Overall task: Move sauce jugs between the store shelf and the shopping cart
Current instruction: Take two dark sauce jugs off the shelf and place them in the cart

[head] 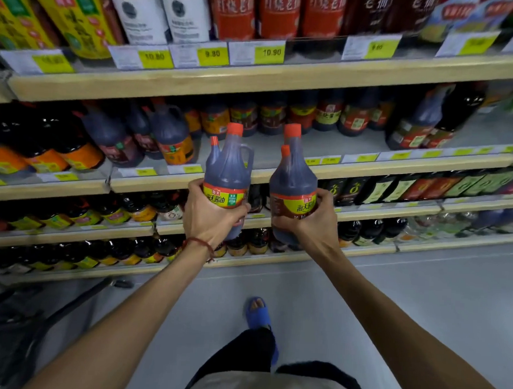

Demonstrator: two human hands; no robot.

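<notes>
the left hand [210, 218] is wrapped round the lower body of the left jug [228, 169], and the right hand [310, 223] likewise round the right jug [292, 178]. both jugs are upright in the air, just before the shelf [354, 145]. each grip sits low on the label, not on the handle, so a top-heavy jug could tip or slide out. a small bottle [214, 142] seems strapped to each neck and might snag shelf neighbours. the cart [23, 316], dim at lower left, is well apart.

Shop — stocked shelves [254, 79], price tags [269, 52], cart [15, 316].
</notes>
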